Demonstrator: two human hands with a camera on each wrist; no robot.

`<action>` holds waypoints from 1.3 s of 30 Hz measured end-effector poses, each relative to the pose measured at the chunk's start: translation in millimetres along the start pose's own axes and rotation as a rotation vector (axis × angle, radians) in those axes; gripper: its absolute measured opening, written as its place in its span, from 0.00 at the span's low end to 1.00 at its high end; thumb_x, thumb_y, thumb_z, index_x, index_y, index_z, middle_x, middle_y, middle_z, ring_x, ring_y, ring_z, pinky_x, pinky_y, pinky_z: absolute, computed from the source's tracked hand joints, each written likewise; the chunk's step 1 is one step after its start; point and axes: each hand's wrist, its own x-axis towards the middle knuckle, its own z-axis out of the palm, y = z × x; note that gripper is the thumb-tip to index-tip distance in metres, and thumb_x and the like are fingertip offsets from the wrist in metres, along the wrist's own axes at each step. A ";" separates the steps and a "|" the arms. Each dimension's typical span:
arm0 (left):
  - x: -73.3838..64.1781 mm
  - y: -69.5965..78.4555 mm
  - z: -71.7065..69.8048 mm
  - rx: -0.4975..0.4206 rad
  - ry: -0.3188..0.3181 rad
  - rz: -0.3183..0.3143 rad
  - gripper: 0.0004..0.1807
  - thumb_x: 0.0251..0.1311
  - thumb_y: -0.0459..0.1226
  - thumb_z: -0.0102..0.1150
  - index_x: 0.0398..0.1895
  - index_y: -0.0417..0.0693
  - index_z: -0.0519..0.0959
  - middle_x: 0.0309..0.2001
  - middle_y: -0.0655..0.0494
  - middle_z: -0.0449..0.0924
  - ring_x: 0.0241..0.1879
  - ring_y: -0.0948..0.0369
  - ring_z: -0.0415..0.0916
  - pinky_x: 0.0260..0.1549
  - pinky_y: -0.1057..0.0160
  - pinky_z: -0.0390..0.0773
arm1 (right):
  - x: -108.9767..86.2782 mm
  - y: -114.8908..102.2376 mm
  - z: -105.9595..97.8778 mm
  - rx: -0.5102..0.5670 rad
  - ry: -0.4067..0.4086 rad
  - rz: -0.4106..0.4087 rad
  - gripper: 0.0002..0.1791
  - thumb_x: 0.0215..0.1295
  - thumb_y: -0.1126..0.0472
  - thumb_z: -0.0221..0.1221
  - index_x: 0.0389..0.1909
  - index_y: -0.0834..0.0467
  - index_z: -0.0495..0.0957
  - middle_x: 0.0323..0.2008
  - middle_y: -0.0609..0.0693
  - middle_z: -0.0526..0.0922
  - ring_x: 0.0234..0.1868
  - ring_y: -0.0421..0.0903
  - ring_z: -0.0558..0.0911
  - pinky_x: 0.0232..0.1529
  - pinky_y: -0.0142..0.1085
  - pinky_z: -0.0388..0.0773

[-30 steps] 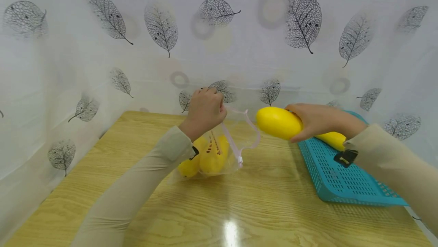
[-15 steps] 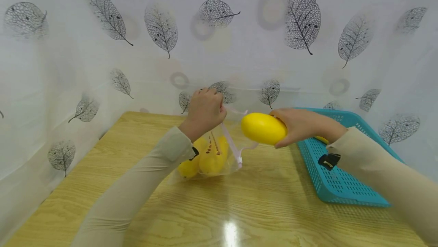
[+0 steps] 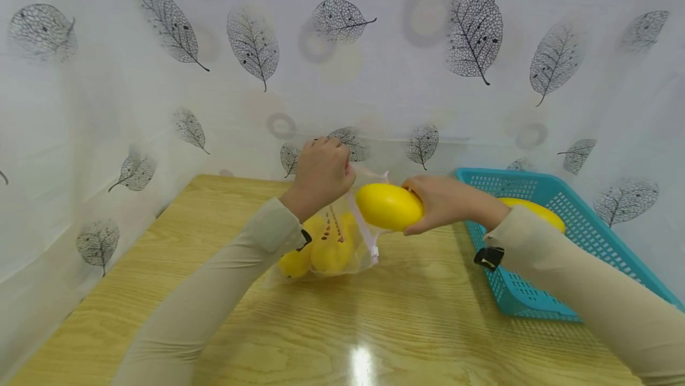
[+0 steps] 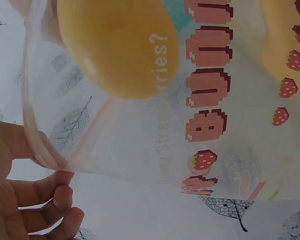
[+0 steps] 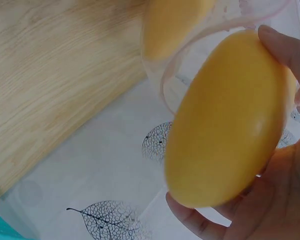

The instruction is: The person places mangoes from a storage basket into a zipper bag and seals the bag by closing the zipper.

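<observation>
My left hand (image 3: pixel 321 175) pinches the top edge of a clear zip bag (image 4: pixel 140 145) with a pink seal, holding its mouth raised and spread. Strawberries and pink lettering are printed on the bag, and its pink slider (image 3: pixel 374 251) hangs low at the mouth. Several yellow fruits (image 3: pixel 330 252) lie in the bag's bottom on the table. With thumb and fingers my right hand (image 3: pixel 446 198) grips a smooth, oval yellow mango (image 3: pixel 389 206) by one end. The mango's free end is at the bag's mouth, overlapping the pink seal in the head view.
A teal perforated basket (image 3: pixel 505 297) stands on the right of the wooden table (image 3: pixel 407 326), with another yellow fruit (image 3: pixel 537 213) in it, partly behind my right forearm. A white curtain (image 3: pixel 364 94) printed with leaves hangs behind the table and along its left side.
My right hand has carried the mango leftward and slightly down from beside the basket to the bag's mouth. The left hand and the bag have stayed in place.
</observation>
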 end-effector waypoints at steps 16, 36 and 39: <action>0.7 0.2 -0.6 0.013 0.019 0.009 0.10 0.54 0.35 0.51 0.16 0.48 0.71 0.22 0.55 0.73 0.26 0.56 0.70 0.34 0.59 0.71 | 6.3 -14.7 21.5 0.144 0.161 0.092 0.35 0.50 0.44 0.67 0.50 0.64 0.66 0.38 0.55 0.75 0.30 0.44 0.71 0.32 0.35 0.71; 2.6 -0.1 -8.7 -0.005 0.034 -0.020 0.09 0.54 0.36 0.52 0.18 0.46 0.72 0.24 0.54 0.75 0.28 0.55 0.71 0.36 0.58 0.72 | 8.1 -26.4 45.4 0.301 0.419 -0.057 0.13 0.57 0.73 0.58 0.38 0.65 0.64 0.37 0.58 0.70 0.40 0.51 0.80 0.36 0.31 0.81; 2.5 -0.7 -9.6 0.001 0.032 -0.031 0.09 0.54 0.36 0.51 0.19 0.46 0.72 0.24 0.54 0.75 0.28 0.55 0.70 0.37 0.57 0.72 | 6.8 -23.9 47.2 0.239 0.485 -0.068 0.10 0.56 0.71 0.60 0.31 0.62 0.67 0.31 0.54 0.71 0.33 0.47 0.77 0.31 0.30 0.79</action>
